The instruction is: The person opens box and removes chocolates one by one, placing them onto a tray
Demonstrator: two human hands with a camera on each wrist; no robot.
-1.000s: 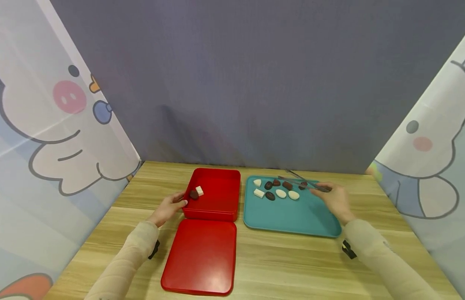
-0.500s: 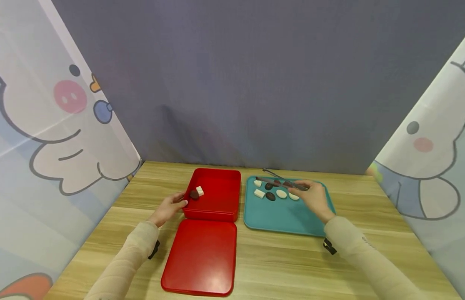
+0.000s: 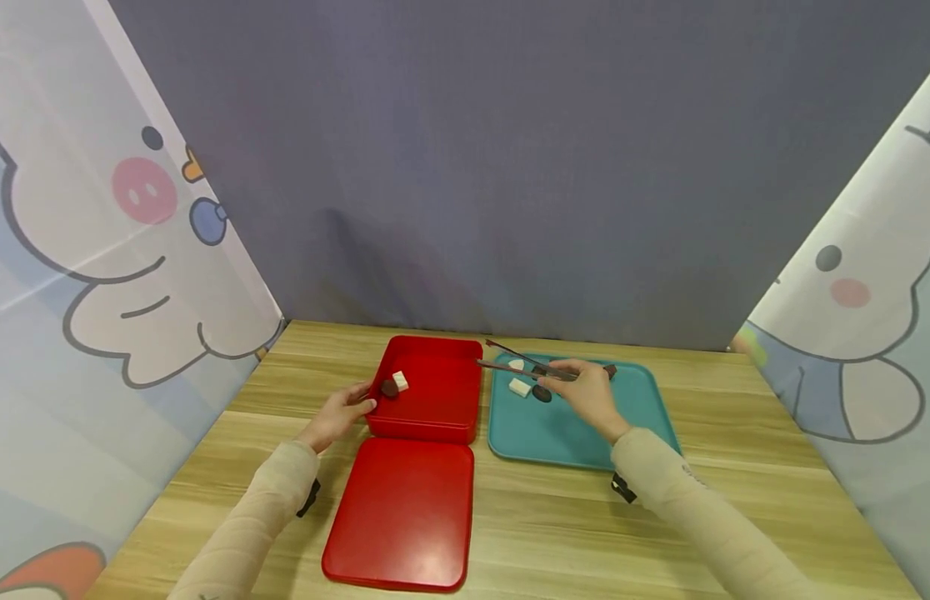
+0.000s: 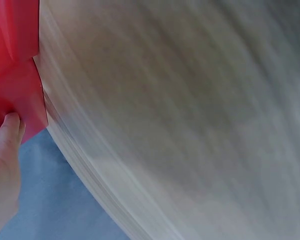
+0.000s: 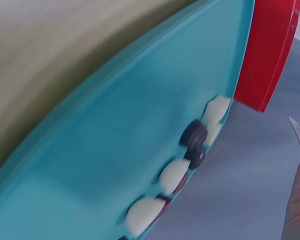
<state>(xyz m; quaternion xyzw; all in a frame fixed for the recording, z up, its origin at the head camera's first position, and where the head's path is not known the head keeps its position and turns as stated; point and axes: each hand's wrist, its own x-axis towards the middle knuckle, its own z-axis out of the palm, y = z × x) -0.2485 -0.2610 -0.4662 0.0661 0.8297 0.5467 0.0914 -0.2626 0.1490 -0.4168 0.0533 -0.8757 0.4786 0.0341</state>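
My right hand (image 3: 587, 396) holds a pair of metal tongs (image 3: 521, 371) over the teal tray (image 3: 555, 437). Their tips reach left to the right rim of the red box (image 3: 444, 400) and stand apart, with nothing visible between them. At the box's left side, my left hand (image 3: 339, 418) grips the wall near the front corner. A dark chocolate (image 3: 389, 388) and a white chocolate (image 3: 401, 381) lie in the box. On the tray are a white block (image 3: 520, 387), a dark oval chocolate (image 3: 542, 394) and several more pieces, partly hidden by my right hand and the tongs.
A red lid (image 3: 405, 510) lies flat on the wooden table (image 3: 570, 533), just in front of the box. A grey cloth wall (image 3: 510, 183) rises behind the table, with printed panels on both sides.
My right hand has moved left across the tray with the tongs, from its right part toward the red box. My left hand has kept its place on the box.
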